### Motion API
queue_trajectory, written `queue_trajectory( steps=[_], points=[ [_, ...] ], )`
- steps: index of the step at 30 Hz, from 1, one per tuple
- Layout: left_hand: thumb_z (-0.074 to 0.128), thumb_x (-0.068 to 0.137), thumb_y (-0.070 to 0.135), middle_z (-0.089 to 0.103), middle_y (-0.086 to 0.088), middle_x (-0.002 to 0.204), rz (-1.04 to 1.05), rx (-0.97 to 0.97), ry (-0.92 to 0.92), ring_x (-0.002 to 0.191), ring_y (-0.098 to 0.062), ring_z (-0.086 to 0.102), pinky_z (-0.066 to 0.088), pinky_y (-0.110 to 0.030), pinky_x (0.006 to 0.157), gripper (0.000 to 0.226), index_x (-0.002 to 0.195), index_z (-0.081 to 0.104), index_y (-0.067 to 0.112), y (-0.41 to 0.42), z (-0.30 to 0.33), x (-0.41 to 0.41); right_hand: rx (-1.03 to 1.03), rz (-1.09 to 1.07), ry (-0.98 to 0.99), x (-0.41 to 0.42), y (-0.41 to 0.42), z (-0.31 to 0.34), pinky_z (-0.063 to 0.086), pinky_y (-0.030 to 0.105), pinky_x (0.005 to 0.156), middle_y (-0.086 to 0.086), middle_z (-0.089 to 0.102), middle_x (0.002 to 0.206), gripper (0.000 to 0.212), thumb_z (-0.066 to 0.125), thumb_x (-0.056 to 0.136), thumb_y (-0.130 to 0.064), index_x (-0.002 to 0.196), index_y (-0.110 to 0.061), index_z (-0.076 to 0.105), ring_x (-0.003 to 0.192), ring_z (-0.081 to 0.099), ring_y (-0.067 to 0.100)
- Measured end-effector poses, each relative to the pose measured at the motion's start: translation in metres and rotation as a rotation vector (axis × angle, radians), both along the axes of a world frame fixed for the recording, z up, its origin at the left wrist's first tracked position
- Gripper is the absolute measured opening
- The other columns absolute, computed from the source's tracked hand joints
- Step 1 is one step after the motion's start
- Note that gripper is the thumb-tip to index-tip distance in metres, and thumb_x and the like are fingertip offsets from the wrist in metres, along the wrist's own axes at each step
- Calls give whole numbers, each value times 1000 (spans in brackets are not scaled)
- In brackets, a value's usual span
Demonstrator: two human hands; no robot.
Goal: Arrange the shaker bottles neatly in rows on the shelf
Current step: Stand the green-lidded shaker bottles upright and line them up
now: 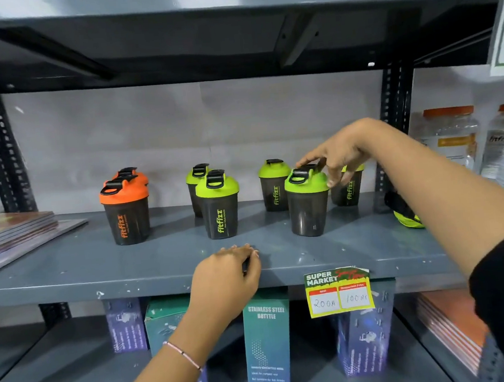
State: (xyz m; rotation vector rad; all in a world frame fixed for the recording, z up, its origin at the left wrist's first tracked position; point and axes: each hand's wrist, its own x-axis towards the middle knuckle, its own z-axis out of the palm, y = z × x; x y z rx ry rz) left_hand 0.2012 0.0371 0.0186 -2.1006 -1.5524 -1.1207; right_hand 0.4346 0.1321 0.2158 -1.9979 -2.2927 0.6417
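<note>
On the grey shelf (98, 265) stand dark shaker bottles. Two orange-lidded ones (126, 214) form a file at the left. Two green-lidded ones (219, 207) stand one behind the other in the middle. Further right are a rear green shaker (275, 188), a front green shaker (307, 207) and another (348, 193) half hidden behind my fingers. My right hand (337, 156) grips the front green shaker's lid from above, thumb across its black cap. One more green-lidded shaker (406, 215) lies on its side under my right forearm. My left hand (227, 272) rests on the shelf's front edge, holding nothing.
A stack of flat books (13, 233) lies at the shelf's left end. Clear jars with orange lids (450, 140) stand beyond the right upright. A yellow price tag (339, 293) hangs from the front edge. Boxed steel bottles (268, 341) fill the shelf below.
</note>
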Motion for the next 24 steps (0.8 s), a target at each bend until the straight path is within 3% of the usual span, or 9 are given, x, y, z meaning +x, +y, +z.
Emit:
queue_trajectory(
  steps=[4,7,11,15,17,19,21,24],
  points=[
    [45,89,36,76,1,82,4,20,6,65,-20,69,56,-33,50,32,91,74,22,0,-1,0,132,-46,-143,-6,0,9,51,44,100,14,55,137,48,65,93,-17,140,-20,53,119,56,26],
    [47,88,34,76,0,80,-3,27,1,66,-21,69,56,-33,49,30,91,75,22,-1,-1,0,248,-75,-175,-13,7,4,58,42,89,16,68,112,50,75,82,-43,110,-3,67,93,63,27],
    [48,88,34,75,-1,77,-9,30,-2,64,-21,68,55,-34,48,30,89,75,21,-2,-1,1,364,-98,-98,-22,9,-7,57,36,74,15,69,103,55,77,76,-51,103,-3,67,74,63,29],
    [49,88,33,76,-1,78,-12,35,3,64,-20,68,54,-32,48,28,91,75,22,-2,-1,0,441,-176,-137,-32,9,-14,48,32,65,7,63,72,50,75,74,-57,74,-10,56,60,58,24],
    [50,89,32,76,-1,79,-15,31,2,65,-20,68,54,-32,49,27,91,75,22,-1,-1,0,466,-232,-154,-39,7,-16,45,31,69,3,60,71,50,73,73,-60,72,-14,52,65,58,25],
    [48,90,33,76,-1,80,-12,18,0,67,-21,68,56,-34,50,29,90,74,21,-1,-2,0,485,-257,-170,-43,4,-18,42,31,75,2,60,82,51,70,75,-62,79,-14,53,83,57,28],
    [44,90,35,75,-2,81,-9,10,0,68,-23,68,56,-36,52,33,90,73,20,-2,-2,0,477,-277,-177,-46,-1,-19,41,33,79,4,58,100,50,68,77,-62,99,-19,57,99,57,30],
    [42,90,35,75,-2,82,-14,10,1,68,-23,67,56,-37,53,35,91,73,19,-2,-2,0,466,-305,-185,-47,-7,-19,40,35,81,4,60,126,66,65,77,-65,123,-20,58,119,57,30]
  ],
)
